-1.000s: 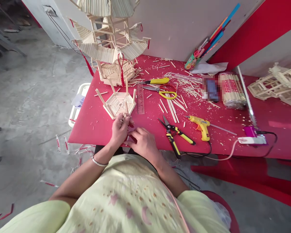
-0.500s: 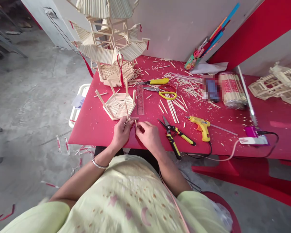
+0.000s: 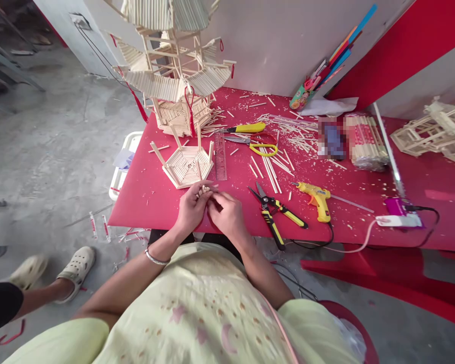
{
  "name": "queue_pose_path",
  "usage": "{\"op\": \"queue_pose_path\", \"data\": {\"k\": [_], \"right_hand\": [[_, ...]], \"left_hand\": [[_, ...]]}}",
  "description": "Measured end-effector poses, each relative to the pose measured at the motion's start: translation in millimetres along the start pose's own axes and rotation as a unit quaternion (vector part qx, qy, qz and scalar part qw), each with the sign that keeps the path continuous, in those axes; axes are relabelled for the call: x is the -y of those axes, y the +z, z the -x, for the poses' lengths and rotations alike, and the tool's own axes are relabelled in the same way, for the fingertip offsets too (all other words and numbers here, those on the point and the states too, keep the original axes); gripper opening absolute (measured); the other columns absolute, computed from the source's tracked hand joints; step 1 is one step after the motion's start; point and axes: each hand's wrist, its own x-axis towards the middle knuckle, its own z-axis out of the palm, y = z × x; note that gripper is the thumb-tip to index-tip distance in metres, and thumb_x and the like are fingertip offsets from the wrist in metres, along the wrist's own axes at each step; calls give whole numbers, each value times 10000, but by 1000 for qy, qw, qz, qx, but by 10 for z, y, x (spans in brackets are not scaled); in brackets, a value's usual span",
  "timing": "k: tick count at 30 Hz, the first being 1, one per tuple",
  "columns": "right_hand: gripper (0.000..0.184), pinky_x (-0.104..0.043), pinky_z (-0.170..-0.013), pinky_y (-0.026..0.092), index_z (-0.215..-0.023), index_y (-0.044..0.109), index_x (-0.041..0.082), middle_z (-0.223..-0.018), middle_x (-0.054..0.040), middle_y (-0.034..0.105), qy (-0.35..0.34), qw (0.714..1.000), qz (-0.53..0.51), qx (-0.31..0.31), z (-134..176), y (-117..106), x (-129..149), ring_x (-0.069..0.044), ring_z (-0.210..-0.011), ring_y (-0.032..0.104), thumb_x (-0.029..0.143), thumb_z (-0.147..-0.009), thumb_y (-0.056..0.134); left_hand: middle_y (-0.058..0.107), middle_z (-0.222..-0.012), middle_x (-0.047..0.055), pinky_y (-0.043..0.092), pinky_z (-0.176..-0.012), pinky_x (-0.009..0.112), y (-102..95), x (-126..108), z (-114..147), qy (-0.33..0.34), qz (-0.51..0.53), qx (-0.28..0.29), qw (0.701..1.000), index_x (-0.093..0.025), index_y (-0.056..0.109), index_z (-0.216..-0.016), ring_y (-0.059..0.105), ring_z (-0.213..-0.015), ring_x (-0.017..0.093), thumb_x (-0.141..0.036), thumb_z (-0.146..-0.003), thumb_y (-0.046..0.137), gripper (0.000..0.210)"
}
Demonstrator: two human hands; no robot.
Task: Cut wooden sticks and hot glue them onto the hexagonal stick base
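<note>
Close to the table's front edge, my left hand (image 3: 191, 206) is closed around a small bunch of short wooden sticks (image 3: 202, 191), whose pale ends show above the fingers. My right hand (image 3: 226, 210) meets it from the right, thumb and fingertips pinched at the same bunch; what lies between those fingertips is mostly hidden. Just beyond my hands sits a hexagonal stick base (image 3: 187, 164) with upright posts at its corners. A clear ruler (image 3: 220, 156) lies at its right side.
A tiered stick pagoda (image 3: 174, 81) with red tassels stands behind. To the right lie scissors (image 3: 263, 147), a yellow utility knife (image 3: 250, 128), pliers-like cutters (image 3: 271, 210), a yellow glue gun (image 3: 318, 199) and loose sticks (image 3: 273, 172). Another person's shoe (image 3: 78, 268) is at left.
My right hand has moved left against my left hand, bringing its stick to the bunch. Another person's legs and shoes have come into view at the lower left.
</note>
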Motion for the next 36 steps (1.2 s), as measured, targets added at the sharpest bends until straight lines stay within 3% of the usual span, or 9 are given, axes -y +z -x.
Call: {"op": "queue_pose_path", "data": {"k": [4,6,12,16,20,24,26,29,36], "right_hand": [[272,-276,-928,567,-1130,738,219,-1085,-80,768,21,999,-9,-42,64,-118,51,-189,-989,722,234,-995,503],[296,-280,-910,574,-1209,707,216,-1084,-82,746,10,998,-18,-60,50,-171,80,-186,-978,705,277,-1010,496],[400,-296,-1007,554,-1395,613,212,-1164,-93,677,-63,997,-39,-21,-59,-186,118,-187,-1074,672,290,-1011,529],[329,-336,-972,573,-1329,672,243,-1115,-84,672,-103,991,-80,-35,-100,-100,34,-201,-1032,681,299,-1013,603],[288,-352,-954,574,-1256,715,277,-1095,-63,641,-117,987,-109,-23,-155,-126,-50,-199,-1009,675,335,-974,708],[318,-312,-902,575,-1206,723,278,-1133,-50,612,-112,985,-128,41,-210,-257,-41,-179,-1010,660,339,-903,798],[256,-283,-845,563,-1154,731,257,-1081,-36,629,-117,981,-139,74,-226,-300,-17,-155,-931,655,326,-914,787],[136,-262,-798,528,-1047,737,231,-996,-15,638,-124,981,-131,70,-234,-317,8,-131,-836,632,294,-931,768],[76,-279,-874,532,-1048,724,237,-1036,-36,667,-180,976,-100,74,-214,-311,-28,-159,-945,672,263,-987,687]], "left_hand": [[781,-1010,59,574,-965,381,-27,9,14,-11,-3,-4,1000,-235,635,-1310,746,-964,224,-307,-948,636,369],[765,-998,49,575,-941,360,-37,14,22,-11,-23,-9,1000,-240,638,-1323,732,-937,210,-292,-932,647,394],[757,-982,31,594,-821,277,-28,48,44,-23,14,8,1000,-241,591,-1426,718,-832,159,-180,-888,618,542],[745,-1243,79,598,-908,289,-49,86,45,10,-45,21,999,-216,545,-1489,732,-985,168,-112,-866,573,633],[754,-1232,90,613,-918,298,-83,95,42,25,-95,44,994,-205,483,-1555,740,-1018,182,-78,-844,552,725],[710,-1318,103,636,-896,309,-118,96,34,25,-46,81,995,-216,365,-1627,752,-978,174,-174,-897,602,769],[733,-1248,97,635,-852,289,-140,93,25,28,-58,107,992,-199,326,-1642,750,-923,162,-172,-897,607,797],[772,-1100,75,613,-829,267,-165,87,8,43,-133,136,981,-167,323,-1639,745,-883,160,-87,-852,563,827],[793,-1066,68,601,-818,277,-156,82,-6,46,-209,140,967,-156,316,-1641,764,-890,189,-39,-781,515,891]]}}
